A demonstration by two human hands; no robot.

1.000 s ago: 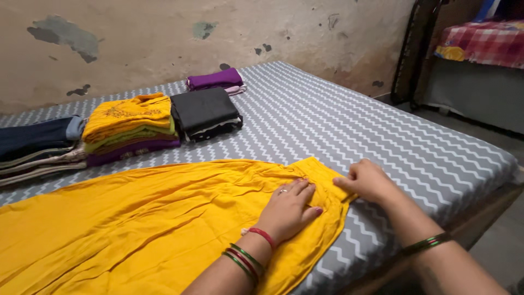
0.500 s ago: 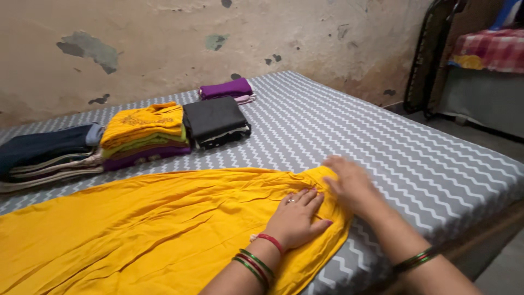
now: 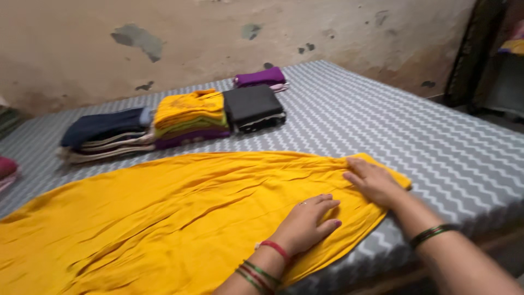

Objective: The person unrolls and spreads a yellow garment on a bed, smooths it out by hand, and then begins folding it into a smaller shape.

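A large yellow garment (image 3: 180,213) lies spread flat across the grey zigzag-patterned bed (image 3: 436,142). My left hand (image 3: 307,221) rests flat on the cloth near its narrow right end, fingers spread, with bangles and a red thread on the wrist. My right hand (image 3: 374,181) lies palm down on the garment's top right corner, close to the waist edge. Neither hand grips the cloth.
Folded clothes sit in a row at the back: a dark blue pile (image 3: 103,134), a yellow-topped pile (image 3: 188,117), a black pile (image 3: 252,106) and a purple one (image 3: 261,77). A stained wall (image 3: 218,38) stands behind. The bed's front edge runs by my forearms.
The view has swung left and back. My right hand has slid from the waist edge onto the top right corner, and my left hand has shifted lower on the cloth.
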